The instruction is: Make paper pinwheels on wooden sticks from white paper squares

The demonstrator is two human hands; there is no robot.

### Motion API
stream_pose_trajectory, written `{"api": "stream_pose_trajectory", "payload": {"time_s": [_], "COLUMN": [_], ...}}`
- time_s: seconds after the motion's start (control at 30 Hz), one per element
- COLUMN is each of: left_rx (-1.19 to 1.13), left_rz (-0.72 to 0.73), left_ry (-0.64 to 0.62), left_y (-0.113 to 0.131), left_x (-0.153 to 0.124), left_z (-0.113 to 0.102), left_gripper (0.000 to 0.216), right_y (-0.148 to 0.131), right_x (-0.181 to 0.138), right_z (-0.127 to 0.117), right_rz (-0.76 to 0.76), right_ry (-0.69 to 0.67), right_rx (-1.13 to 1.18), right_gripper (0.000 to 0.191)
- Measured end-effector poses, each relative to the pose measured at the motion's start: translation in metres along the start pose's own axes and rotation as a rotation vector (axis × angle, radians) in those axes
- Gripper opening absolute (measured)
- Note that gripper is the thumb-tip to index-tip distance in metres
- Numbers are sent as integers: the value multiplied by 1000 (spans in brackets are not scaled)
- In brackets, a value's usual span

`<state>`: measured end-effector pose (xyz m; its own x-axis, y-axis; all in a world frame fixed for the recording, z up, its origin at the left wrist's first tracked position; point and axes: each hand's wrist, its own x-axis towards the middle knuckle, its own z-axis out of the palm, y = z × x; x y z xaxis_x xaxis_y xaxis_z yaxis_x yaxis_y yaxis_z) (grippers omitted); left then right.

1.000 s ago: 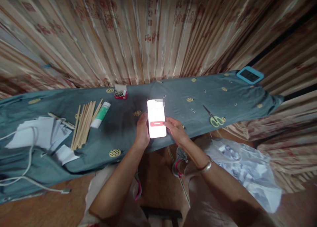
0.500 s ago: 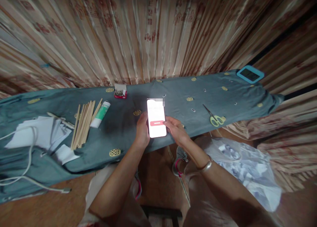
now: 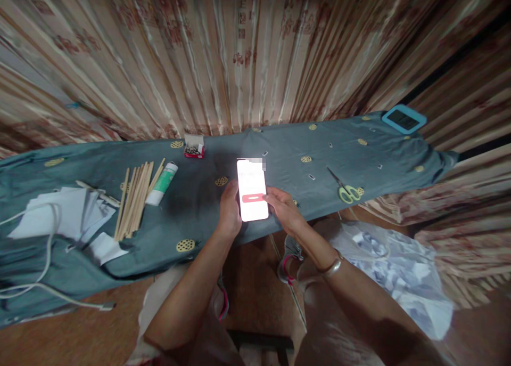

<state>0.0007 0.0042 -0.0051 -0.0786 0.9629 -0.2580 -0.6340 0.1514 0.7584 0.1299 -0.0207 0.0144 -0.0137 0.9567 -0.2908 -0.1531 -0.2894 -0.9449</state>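
A smartphone [image 3: 253, 209] with a bright white screen and a red button is held upright above the near edge of the cloth-covered table [image 3: 279, 142]. My left hand [image 3: 229, 209] is closed around its left side. At the phone's right edge is my right hand [image 3: 284, 209], its thumb lying over the right end of the red button and its fingers curled behind. The backs of the fingers are partly hidden by the phone. A silver bangle [image 3: 332, 267] circles my right wrist.
Left on the cloth lie paper sheets [image 3: 59, 214], wooden sticks [image 3: 133, 201], a white-green tube [image 3: 162, 184], a white cable [image 3: 50, 243] and a small red box [image 3: 194, 147] of metal pieces. Rightward are scissors [image 3: 348, 193] and a blue-framed device [image 3: 404, 120]. A plastic bag [image 3: 399, 275] of paper scraps sits below.
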Motion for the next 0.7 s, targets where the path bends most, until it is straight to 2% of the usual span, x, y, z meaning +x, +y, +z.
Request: {"api": "stream_pose_trajectory", "payload": {"time_s": [0.2,0.33,0.43,0.53,0.6,0.7], "left_rx": [4,-33,-85,-114,-132,-144], "left_rz": [20,29,49,36,24,20], "left_ry": [-11,-26,-19,-1,3,6], "left_y": [3,8,11,12,12,9], "left_x": [-2,-1,2,6,8,12], "left_z": [3,8,12,16,18,20], "left_gripper": [30,31,28,26,25,25], "right_y": [-2,2,2,-2,-7,-13], "right_x": [-1,0,-4,-10,-13,-13], "right_z": [3,9,14,15,15,13], "right_rz": [1,-89,-160,-139,-127,-152], "right_ry": [-24,-12,73,122,132,154], "right_rx": [6,-35,-213,-440,-531,-583], "right_gripper": [34,55,79,102,107,105]}}
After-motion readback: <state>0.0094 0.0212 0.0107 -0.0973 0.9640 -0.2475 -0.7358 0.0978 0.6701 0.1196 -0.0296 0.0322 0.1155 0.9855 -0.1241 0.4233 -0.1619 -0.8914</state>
